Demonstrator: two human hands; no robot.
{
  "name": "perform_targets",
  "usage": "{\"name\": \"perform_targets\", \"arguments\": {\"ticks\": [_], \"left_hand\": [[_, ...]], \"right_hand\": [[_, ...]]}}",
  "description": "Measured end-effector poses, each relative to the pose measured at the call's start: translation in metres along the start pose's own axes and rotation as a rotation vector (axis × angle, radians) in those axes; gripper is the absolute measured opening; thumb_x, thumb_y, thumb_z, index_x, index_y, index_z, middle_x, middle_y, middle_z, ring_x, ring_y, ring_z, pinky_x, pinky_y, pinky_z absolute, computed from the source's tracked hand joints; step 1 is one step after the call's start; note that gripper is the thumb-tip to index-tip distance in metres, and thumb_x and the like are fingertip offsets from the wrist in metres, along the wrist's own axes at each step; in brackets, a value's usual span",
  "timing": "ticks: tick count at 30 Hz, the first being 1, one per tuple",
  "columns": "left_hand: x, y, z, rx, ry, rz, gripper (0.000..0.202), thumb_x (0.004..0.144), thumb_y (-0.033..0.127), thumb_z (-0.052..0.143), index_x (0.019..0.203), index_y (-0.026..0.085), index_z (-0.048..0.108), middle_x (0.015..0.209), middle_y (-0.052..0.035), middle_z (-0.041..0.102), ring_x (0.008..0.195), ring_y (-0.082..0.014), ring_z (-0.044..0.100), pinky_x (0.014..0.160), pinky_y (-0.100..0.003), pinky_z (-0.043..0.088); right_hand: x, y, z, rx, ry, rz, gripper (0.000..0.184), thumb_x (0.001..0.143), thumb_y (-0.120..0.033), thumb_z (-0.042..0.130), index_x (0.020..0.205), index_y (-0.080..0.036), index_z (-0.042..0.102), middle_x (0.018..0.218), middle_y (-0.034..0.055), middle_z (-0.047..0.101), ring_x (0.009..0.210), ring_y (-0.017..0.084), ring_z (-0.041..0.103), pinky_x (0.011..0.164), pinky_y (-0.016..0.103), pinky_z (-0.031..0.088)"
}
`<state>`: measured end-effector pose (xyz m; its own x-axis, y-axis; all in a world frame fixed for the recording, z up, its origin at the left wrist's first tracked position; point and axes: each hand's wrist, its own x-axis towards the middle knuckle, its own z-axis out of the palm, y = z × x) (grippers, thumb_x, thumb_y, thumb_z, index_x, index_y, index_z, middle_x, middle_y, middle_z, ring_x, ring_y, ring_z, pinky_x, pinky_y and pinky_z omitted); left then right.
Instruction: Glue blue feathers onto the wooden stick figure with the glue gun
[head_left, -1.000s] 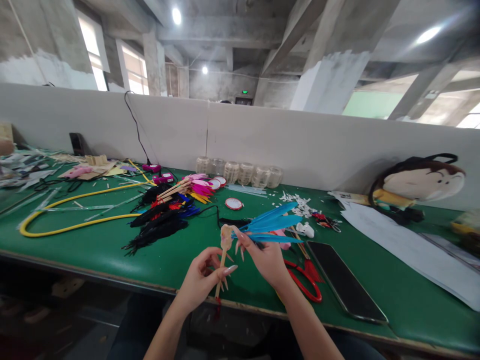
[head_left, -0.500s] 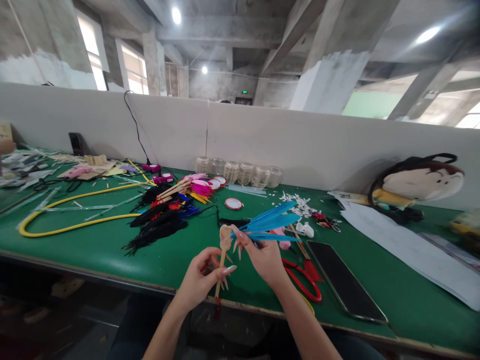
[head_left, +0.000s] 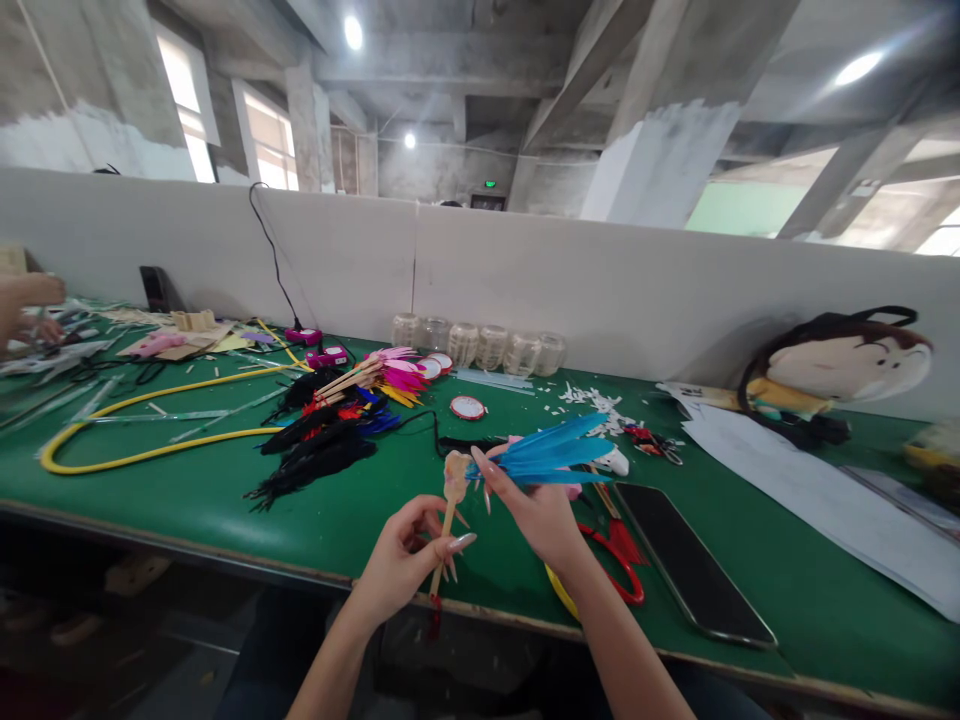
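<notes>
While left hand (head_left: 397, 560) grips wooden pick (head_left: 448, 530) upright, right hand (head_left: 536, 525) pinches blue feathers (head_left: 547, 460) just beside pick's head, at hand's 11 o'clock. Risk: loose pinch or long-nail slip drops feathers toward red-handled scissors (head_left: 619, 565) at 4 o'clock.

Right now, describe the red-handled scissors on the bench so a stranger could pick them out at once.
Start at the long green-topped workbench and find the black phone lying near its front edge. Just left of it, below the person's right hand, lie the scissors. Their large red handles set them apart from the small red-and-black tool farther back.
</notes>
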<state>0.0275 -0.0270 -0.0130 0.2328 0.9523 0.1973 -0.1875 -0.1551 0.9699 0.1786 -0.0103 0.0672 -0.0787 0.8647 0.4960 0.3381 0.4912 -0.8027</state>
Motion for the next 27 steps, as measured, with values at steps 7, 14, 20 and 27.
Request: {"name": "perform_targets", "arguments": {"ticks": [7,14,20,27], "left_hand": [[0.0003,-0.0004,0.0003,-0.001,0.006,-0.004,0.031,0.067,0.035,0.067,0.089,0.017,0.054,0.06,0.0057,0.049,0.054,-0.0082,0.052,0.05,-0.018,0.043],[-0.0001,0.0021,0.0011,0.002,0.011,-0.005,0.033,0.066,0.036,0.067,0.089,0.016,0.054,0.061,0.0054,0.049,0.053,-0.0085,0.053,0.049,-0.019,0.043],[-0.0003,0.0002,0.0,0.014,0.009,-0.002,0.032,0.067,0.035,0.067,0.09,0.017,0.053,0.061,0.0054,0.048,0.054,-0.008,0.052,0.05,-0.018,0.042],[-0.0001,-0.0013,-0.001,0.026,0.014,0.005,0.032,0.068,0.034,0.067,0.09,0.016,0.053,0.061,0.0054,0.047,0.054,-0.0076,0.05,0.05,-0.018,0.041]], "right_hand": [[-0.0012,-0.0023,0.0035,0.004,0.094,-0.029,0.019,0.076,-0.034,0.055,0.071,-0.02,0.067,0.056,-0.0017,0.058,0.058,0.014,0.054,0.059,0.026,0.046],[-0.0028,-0.0009,0.0051,-0.026,0.12,-0.043,0.018,0.076,-0.032,0.056,0.072,-0.02,0.069,0.057,-0.0008,0.06,0.059,0.015,0.055,0.062,0.027,0.046],[-0.0012,-0.0009,0.0036,-0.017,0.098,-0.049,0.025,0.075,-0.035,0.057,0.055,-0.02,0.06,0.052,-0.0008,0.059,0.052,0.014,0.054,0.054,0.025,0.046],[0.0005,0.0001,0.002,-0.073,0.089,-0.119,0.03,0.076,-0.032,0.056,0.049,-0.019,0.056,0.045,-0.0011,0.057,0.045,0.013,0.053,0.048,0.024,0.044]]}}
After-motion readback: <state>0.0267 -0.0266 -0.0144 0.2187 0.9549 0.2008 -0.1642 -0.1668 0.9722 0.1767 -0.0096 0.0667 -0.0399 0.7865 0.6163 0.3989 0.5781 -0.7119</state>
